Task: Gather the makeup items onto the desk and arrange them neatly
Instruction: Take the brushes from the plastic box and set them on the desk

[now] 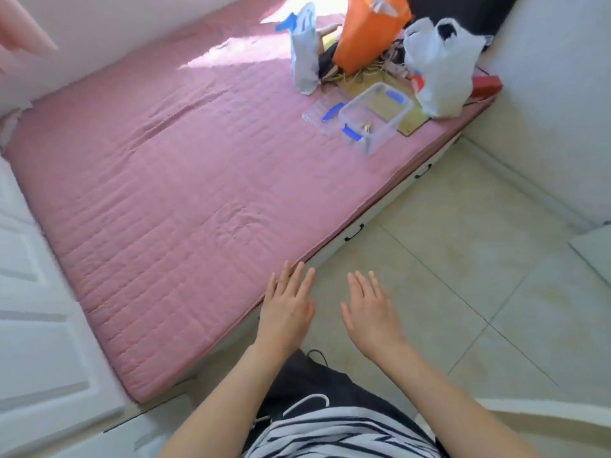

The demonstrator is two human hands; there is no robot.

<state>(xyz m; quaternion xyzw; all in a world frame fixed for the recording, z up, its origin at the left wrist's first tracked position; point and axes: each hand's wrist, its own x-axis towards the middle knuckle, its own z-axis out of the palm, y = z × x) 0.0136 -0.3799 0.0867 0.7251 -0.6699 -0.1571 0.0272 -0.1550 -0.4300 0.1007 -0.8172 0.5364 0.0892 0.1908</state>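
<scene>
left hand — grip spread, empty | right hand — grip spread, empty | clear plastic box at far end of pink bed, small items inside, beside its lid

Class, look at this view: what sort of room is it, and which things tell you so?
Probably a bedroom: a pink quilted mattress on a low drawer base, tiled floor, and bags piled at its far end.

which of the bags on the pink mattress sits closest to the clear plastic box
The white plastic bag, just right of the clear plastic box with blue clips; the orange bag and white-and-blue bag stand farther back.
</scene>
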